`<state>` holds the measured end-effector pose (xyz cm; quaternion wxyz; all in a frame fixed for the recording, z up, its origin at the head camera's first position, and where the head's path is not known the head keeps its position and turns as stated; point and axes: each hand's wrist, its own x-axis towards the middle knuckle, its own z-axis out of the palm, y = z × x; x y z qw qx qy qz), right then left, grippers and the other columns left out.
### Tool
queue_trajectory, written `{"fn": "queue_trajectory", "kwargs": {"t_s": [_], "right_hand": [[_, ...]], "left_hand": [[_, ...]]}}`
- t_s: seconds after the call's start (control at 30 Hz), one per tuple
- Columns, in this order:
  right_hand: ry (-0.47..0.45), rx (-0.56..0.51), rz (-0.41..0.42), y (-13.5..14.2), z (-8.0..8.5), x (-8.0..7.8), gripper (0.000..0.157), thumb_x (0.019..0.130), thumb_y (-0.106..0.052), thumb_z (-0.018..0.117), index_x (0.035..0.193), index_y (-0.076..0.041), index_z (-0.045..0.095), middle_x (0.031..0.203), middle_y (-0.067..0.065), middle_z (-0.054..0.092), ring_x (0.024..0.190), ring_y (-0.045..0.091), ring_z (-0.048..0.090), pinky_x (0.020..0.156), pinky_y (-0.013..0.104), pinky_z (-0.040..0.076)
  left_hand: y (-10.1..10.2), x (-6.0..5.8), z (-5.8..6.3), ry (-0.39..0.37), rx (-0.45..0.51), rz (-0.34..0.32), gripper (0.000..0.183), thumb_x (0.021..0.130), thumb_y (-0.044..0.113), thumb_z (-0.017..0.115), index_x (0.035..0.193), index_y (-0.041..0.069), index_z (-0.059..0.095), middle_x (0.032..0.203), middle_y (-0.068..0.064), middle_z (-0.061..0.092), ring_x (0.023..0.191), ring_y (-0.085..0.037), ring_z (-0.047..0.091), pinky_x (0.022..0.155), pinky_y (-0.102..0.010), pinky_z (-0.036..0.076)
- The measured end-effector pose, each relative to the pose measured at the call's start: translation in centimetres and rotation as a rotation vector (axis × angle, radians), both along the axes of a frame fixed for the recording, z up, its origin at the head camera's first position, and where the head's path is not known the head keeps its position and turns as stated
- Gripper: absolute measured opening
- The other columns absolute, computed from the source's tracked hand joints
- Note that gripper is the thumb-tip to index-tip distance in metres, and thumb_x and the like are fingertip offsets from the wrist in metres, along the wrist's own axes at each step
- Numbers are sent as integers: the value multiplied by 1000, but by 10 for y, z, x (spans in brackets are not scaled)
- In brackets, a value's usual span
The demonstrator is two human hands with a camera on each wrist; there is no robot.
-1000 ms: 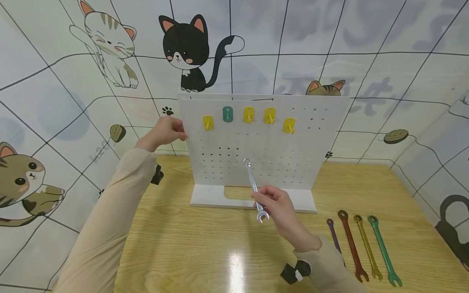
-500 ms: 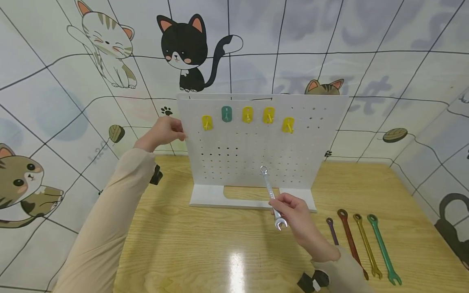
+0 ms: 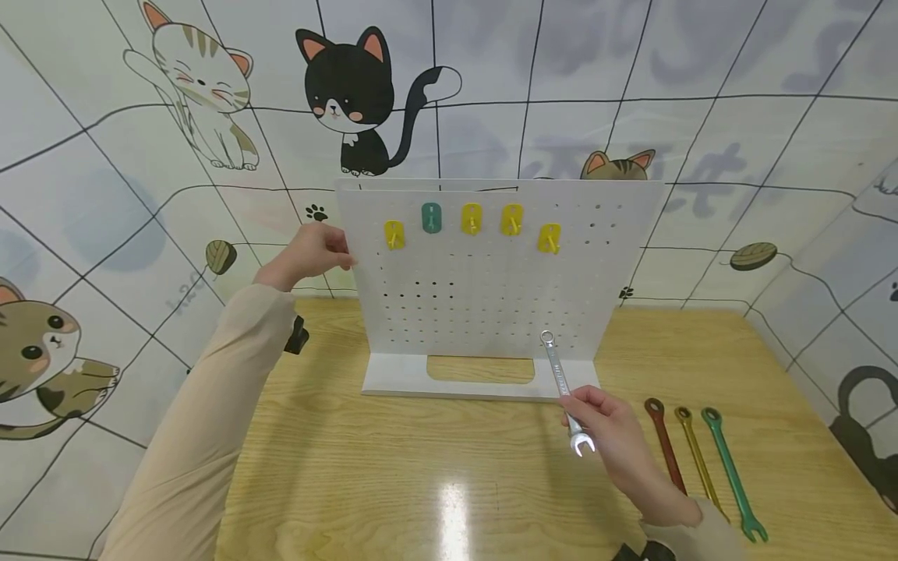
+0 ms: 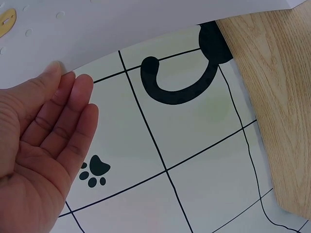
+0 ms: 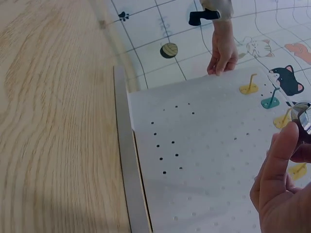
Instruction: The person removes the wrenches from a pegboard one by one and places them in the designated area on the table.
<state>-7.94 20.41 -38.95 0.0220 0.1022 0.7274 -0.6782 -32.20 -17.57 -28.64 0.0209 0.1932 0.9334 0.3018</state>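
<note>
A white pegboard (image 3: 484, 273) stands upright on its base, carrying several yellow hooks (image 3: 471, 219) and one green hook (image 3: 431, 218) in its upper part. My left hand (image 3: 305, 253) pinches the board's left edge, thumb at the rim; the left wrist view shows the palm (image 4: 24, 170) beside that edge. In front of the board's lower right, my right hand (image 3: 620, 440) grips a silver combination wrench (image 3: 557, 374) near its open end, ring end pointing up and away. Only part of the silver wrench (image 5: 305, 116) enters the right wrist view, at its right edge.
Right of the right hand, a red wrench (image 3: 665, 444), a yellow wrench (image 3: 694, 452) and a green wrench (image 3: 733, 467) lie side by side on the wooden table (image 3: 365, 475). The right forearm partly covers them. Behind the board rises a wall (image 3: 533, 101) with cat drawings.
My right hand has moved right and towards me with the silver wrench, away from the board's middle. The purple wrench has gone out of sight behind it. The left hand keeps its place.
</note>
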Motion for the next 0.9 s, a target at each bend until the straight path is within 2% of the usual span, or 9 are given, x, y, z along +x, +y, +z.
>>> {"fn": "queue_trajectory", "kwargs": {"t_s": [0.17, 0.4, 0.6, 0.77, 0.9], "right_hand": [[-25, 2, -35, 14, -2, 7, 13, 92, -17, 60, 84, -6, 59, 71, -1, 60, 64, 9, 53, 54, 23, 44], [-36, 74, -68, 31, -5, 18, 14, 93, -18, 59, 85, -7, 61, 72, -1, 60, 65, 9, 53, 56, 24, 44], [-49, 52, -96, 49, -12, 28, 14, 94, -18, 58, 84, -9, 63, 70, -2, 59, 62, 10, 51, 54, 25, 43], [-97, 27, -117, 66, -18, 40, 16, 95, -20, 57, 85, -10, 64, 72, -2, 60, 62, 10, 52, 54, 25, 43], [-146, 45, -140, 79, -21, 49, 19, 95, -27, 57, 88, -11, 65, 74, -3, 61, 66, 11, 52, 55, 26, 42]], "left_hand": [[0, -1, -1, 6, -4, 5, 9, 86, 6, 65, 86, -3, 66, 77, -12, 66, 81, -32, 59, 71, -36, 40], [0, 0, -1, 6, -6, -5, 10, 87, 6, 65, 87, -4, 66, 79, -13, 67, 78, -25, 58, 71, -36, 41], [1, 2, 0, 0, -5, -3, 10, 87, 6, 65, 87, -5, 65, 79, -14, 67, 79, -29, 58, 72, -37, 41], [1, 2, 2, 3, -3, -5, 10, 86, 5, 65, 88, -5, 66, 79, -14, 67, 77, -26, 58, 71, -37, 41], [1, 2, 3, 7, -9, -9, 10, 87, 6, 65, 88, -4, 65, 79, -13, 67, 77, -25, 58, 69, -35, 40]]}}
